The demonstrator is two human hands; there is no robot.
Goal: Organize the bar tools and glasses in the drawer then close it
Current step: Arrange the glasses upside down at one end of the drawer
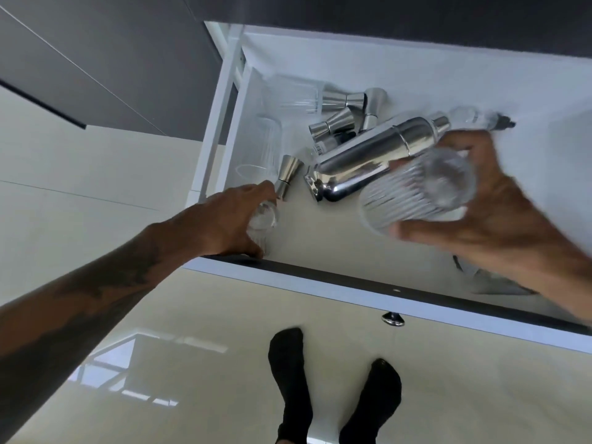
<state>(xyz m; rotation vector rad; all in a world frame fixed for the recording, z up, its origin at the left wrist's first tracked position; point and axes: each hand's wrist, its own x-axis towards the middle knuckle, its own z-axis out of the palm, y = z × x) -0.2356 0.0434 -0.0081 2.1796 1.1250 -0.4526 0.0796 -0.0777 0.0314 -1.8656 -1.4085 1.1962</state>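
The right hand (pixel 499 216) grips a ribbed glass (pixel 416 193) just right of the cocktail shaker (pixel 368 158) lying in the open drawer (pixel 320 270). The left hand (pixel 224 222) seems closed on a second glass (pixel 262 219) left of the shaker. Set each upright beside the shaker, clear of the jiggers (pixel 339 113).

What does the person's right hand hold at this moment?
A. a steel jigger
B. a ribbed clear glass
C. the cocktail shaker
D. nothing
B: the right hand is wrapped around a ribbed clear glass, lifted above the open drawer, while the cocktail shaker lies on its side on the drawer floor, not gripped.
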